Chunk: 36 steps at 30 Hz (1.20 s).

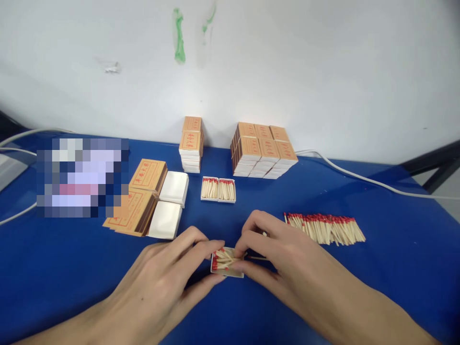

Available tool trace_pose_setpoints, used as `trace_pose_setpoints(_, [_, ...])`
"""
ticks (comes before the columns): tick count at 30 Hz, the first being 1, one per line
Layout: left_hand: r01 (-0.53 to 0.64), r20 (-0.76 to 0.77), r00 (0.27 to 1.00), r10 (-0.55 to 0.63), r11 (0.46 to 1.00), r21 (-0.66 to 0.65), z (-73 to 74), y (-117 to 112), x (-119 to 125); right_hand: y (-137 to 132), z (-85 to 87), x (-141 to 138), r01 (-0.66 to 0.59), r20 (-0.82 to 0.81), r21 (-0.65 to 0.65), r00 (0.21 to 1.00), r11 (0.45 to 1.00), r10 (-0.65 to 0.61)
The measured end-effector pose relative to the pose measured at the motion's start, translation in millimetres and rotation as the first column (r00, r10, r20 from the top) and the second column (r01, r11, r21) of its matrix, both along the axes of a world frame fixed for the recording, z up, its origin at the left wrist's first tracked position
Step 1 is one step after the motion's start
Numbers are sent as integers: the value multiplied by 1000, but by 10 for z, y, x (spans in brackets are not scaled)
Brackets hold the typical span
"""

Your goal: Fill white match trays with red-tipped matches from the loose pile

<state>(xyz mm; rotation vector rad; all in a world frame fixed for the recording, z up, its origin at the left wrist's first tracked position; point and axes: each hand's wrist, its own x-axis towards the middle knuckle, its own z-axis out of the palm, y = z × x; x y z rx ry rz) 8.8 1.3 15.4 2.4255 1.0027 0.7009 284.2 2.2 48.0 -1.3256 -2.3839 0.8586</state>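
Matches [223, 258] half fill the small tray [233, 274] near the front of the blue table [72, 268]; the left hand [161, 278] curls round its left end, fingertips pinching the rim, while the right hand [287, 261] pinches the sticks at its right end. Two filled trays [218, 189] and stacks of closed boxes [264, 149] behind suggest much is done, yet the loose heap [325, 227] at right and the empty trays [166, 219] and sleeves [147, 175] at left look still to be used.
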Motion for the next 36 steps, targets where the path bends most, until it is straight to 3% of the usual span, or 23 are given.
trace_pose_setpoints(4, [-9,3,1000,9,1000,10,-25,-4,-2,-8,49,14,6,-1,-24,1000,1000,-6])
trace_pose_setpoints(9, [-14,8,1000,14,1000,26,-18,10,5,3,135,137,-24,21,-215,999,976,29])
trace_pose_setpoints(12, [-19,6,1000,18,999,29,-4,-1,0,3,135,185,-36,-13,-264,999,964,33])
trace_pose_setpoints(20, [-13,12,1000,13,1000,-19,-18,-12,3,-31,117,61,50,-23,-174,998,983,-55])
trace_pose_setpoints(28, [0,14,1000,0,1000,-1,24,-8,22,-90,91,20,45,-128,-80,990,996,-55])
trace_pose_setpoints(36, [16,-30,999,-15,999,51,22,-7,3,-138,124,51,163,-97,11,982,987,-161])
